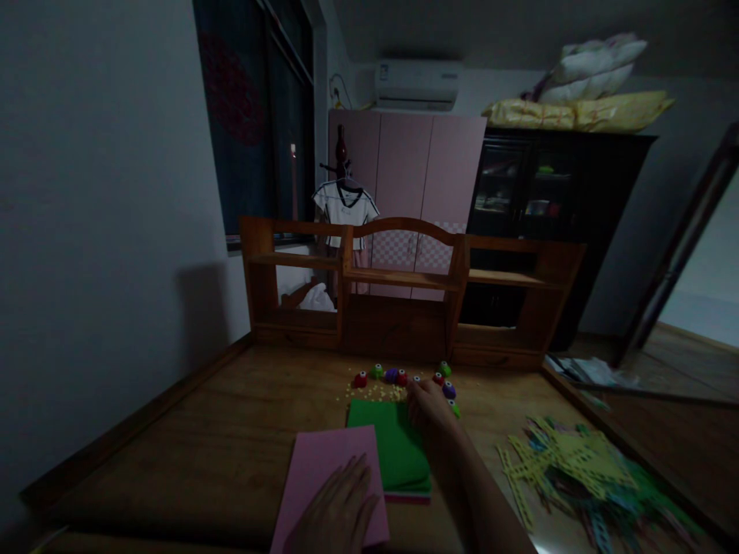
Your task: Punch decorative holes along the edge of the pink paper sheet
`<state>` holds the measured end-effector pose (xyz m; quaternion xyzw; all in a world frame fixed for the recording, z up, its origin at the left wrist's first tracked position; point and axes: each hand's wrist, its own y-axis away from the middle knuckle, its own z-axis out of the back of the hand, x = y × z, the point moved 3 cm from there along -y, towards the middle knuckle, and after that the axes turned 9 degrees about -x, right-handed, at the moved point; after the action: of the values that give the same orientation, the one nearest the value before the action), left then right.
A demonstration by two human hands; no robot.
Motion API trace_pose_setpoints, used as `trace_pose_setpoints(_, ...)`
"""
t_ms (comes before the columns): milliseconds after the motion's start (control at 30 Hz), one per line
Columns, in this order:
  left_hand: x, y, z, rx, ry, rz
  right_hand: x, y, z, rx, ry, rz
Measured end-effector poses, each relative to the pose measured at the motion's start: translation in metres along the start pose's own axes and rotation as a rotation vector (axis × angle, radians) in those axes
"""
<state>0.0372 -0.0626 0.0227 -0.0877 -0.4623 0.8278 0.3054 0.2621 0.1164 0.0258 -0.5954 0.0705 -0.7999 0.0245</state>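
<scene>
My left hand lies flat on a pink sheet, its fingers stretched out. Beside it is a stack of sheets with a green top and a pink edge showing below. My right hand reaches over the far right corner of the green stack. Its fingers are drawn together in a pinch, close to a small toy with a round white top; whatever they hold is hidden. Around it stand small toys: a red one, a green one and a purple one. Pale yellow bits are scattered there.
A heap of yellow, green and blue plastic strips lies at the right. Low wooden shelves border the far edge of the wooden surface. Behind them are a pink wardrobe and a hanging white shirt.
</scene>
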Motion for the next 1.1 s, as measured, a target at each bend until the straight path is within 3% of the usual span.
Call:
trace_pose_setpoints(167, 0.0, -0.001, 0.0, 0.009, -0.037, -0.054, 0.015, -0.001, 0.007, -0.168, -0.109, 0.213)
trace_pose_setpoints(333, 0.001, -0.001, 0.0, 0.005, -0.012, -0.023, 0.007, 0.005, -0.001, -0.013, -0.01, 0.023)
trace_pose_setpoints(533, 0.001, -0.002, 0.002, -0.007, -0.015, -0.043, 0.025, 0.007, 0.005, -0.177, -0.085, 0.222)
trace_pose_setpoints(733, 0.001, 0.0, -0.001, 0.003, -0.053, -0.062, 0.015, 0.008, -0.008, 0.055, -0.126, 0.02)
trace_pose_setpoints(933, -0.001, -0.001, 0.0, -0.008, -0.081, -0.095, 0.021, 0.002, 0.006, -0.195, -0.191, 0.177)
trace_pose_setpoints(1100, -0.001, -0.002, 0.003, -0.03, -0.036, -0.052, 0.02, 0.006, 0.001, -0.05, -0.233, 0.028)
